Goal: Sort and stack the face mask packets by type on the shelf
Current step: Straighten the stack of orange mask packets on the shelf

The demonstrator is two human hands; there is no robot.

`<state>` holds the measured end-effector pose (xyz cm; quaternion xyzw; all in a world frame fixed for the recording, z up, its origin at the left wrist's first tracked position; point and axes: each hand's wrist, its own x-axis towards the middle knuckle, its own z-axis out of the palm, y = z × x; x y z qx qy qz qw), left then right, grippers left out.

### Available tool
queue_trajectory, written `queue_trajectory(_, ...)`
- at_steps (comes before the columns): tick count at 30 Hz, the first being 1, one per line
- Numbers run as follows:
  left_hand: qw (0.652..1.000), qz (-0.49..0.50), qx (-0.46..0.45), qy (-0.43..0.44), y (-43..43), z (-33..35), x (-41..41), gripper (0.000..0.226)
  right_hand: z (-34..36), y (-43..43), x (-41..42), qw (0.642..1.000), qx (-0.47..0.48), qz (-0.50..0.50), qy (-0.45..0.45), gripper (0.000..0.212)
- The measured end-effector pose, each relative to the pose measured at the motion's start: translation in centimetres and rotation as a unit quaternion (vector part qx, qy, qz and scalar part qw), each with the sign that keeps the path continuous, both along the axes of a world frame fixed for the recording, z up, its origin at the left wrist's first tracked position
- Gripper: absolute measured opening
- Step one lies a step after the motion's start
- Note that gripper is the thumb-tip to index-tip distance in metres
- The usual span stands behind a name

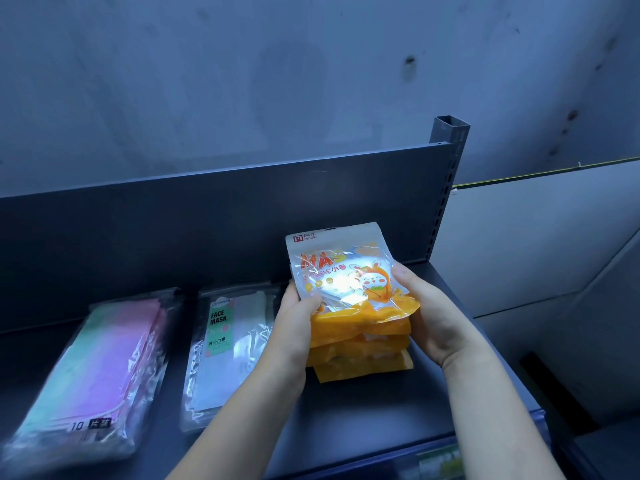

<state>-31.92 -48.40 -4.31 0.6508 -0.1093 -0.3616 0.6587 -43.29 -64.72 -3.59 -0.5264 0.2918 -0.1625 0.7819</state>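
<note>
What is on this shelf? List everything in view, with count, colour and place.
orange rabbit mask packets: about four, orange and clear, stacked at the shelf's right, held at both sides
FACE MASK packets: small stack, count unclear, clear with green label, shelf middle
gradient mask packets: stack, count unclear, pink to green, shelf left
shelf: one, dark grey, under all packets
slotted post: one, grey, right rear
wall: one, grey, behind
left hand: one, grips the orange stack's left edge
right hand: one, grips its right edge
</note>
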Motion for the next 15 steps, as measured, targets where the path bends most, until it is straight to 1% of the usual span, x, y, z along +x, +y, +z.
queue_trajectory(2, 1.0, -0.002, -0.003, -0.005, -0.02, -0.24, 0.01, 0.04, -0.26, 0.24, -0.51, 0.999, 0.02, 0.008, -0.027, 0.041)
queue_trajectory(5, 1.0, 0.01, -0.01, -0.007, -0.08, -0.23, -0.18, 0.046, -0.37, -0.06, -0.72, 0.999, 0.007, 0.005, -0.044, 0.041)
queue_trajectory(6, 1.0, 0.019, -0.017, -0.004, -0.11, -0.28, -0.24, 0.044, -0.49, -0.12, -0.73, 0.999, 0.009, -0.006, -0.047, 0.046)
queue_trajectory(8, 0.999, 0.034, -0.026, 0.007, -0.06, -0.13, -0.55, 0.041, -0.5, -0.24, -0.55, 0.998, 0.024, -0.02, -0.059, 0.062)
queue_trajectory(9, 0.999, 0.041, -0.028, 0.012, -0.02, -0.13, -0.63, 0.042, -0.6, -0.19, -0.58, 0.997, 0.024, -0.022, -0.063, 0.065)
queue_trajectory(11, 0.998, 0.052, -0.017, 0.009, 0.0, -0.15, -0.74, 0.037, -0.69, 0.02, -0.67, 0.997, 0.021, -0.014, -0.07, 0.065)
queue_trajectory(15, 0.997, 0.078, 0.019, -0.009, -0.41, -0.11, -0.89, 0.027, -0.69, -0.14, -0.67, 0.998, 0.02, -0.018, -0.05, 0.063)
